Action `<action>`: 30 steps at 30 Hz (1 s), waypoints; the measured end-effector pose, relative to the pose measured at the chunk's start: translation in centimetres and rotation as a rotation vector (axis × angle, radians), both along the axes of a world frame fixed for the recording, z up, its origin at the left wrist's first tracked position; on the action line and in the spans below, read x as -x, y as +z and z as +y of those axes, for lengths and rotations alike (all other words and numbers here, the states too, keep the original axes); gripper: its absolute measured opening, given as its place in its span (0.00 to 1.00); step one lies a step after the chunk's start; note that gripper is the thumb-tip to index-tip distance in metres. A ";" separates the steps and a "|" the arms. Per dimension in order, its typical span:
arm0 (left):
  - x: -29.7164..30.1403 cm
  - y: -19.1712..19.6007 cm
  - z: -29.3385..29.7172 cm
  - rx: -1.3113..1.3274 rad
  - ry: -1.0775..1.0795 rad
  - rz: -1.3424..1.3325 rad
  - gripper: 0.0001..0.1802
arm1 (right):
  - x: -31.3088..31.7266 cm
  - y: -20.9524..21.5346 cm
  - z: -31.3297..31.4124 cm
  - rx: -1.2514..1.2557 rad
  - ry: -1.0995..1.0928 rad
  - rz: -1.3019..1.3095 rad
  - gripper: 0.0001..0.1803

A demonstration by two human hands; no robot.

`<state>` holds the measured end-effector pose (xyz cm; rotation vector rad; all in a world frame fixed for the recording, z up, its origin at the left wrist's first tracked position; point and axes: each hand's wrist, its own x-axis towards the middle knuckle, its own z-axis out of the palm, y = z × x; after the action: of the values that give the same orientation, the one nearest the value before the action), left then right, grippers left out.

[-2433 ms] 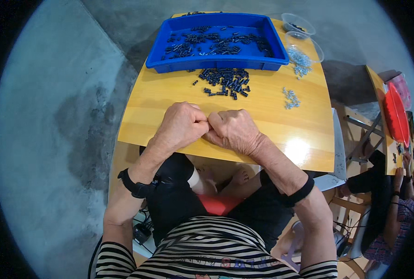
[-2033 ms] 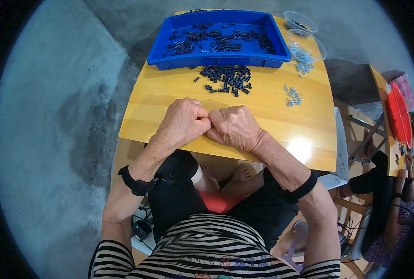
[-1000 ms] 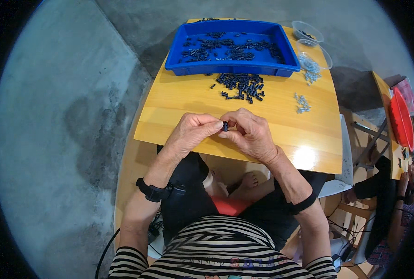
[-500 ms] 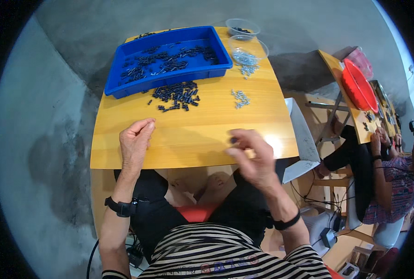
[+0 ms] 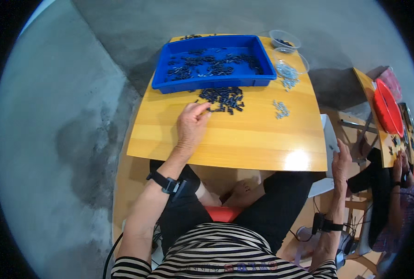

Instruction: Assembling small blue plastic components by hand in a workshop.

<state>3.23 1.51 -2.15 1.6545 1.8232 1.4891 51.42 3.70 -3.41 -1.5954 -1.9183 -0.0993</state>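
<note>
L hand [image 5: 191, 124]: fingers nearly pinched at near-left edge of black parts [image 5: 223, 96] on desk [image 5: 235, 149]; can't tell if holding | R hand [image 5: 341, 162]: right of desk, fingers part-open, nothing visible held | tip: pinch one outlying part, don't drag the pile

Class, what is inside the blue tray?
Many small black parts lie in loose clusters inside the blue tray, its floor showing between them. Whatever lies beneath the clusters cannot be seen.
</note>
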 end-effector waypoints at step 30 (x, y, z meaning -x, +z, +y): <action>-0.6 1.1 2.7 0.028 0.037 0.206 0.06 | 26.5 4.2 0.4 0.156 0.500 0.388 0.04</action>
<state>3.84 4.23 -1.02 1.8295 1.9797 1.3435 24.89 4.10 0.81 -1.0781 -1.9760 0.5392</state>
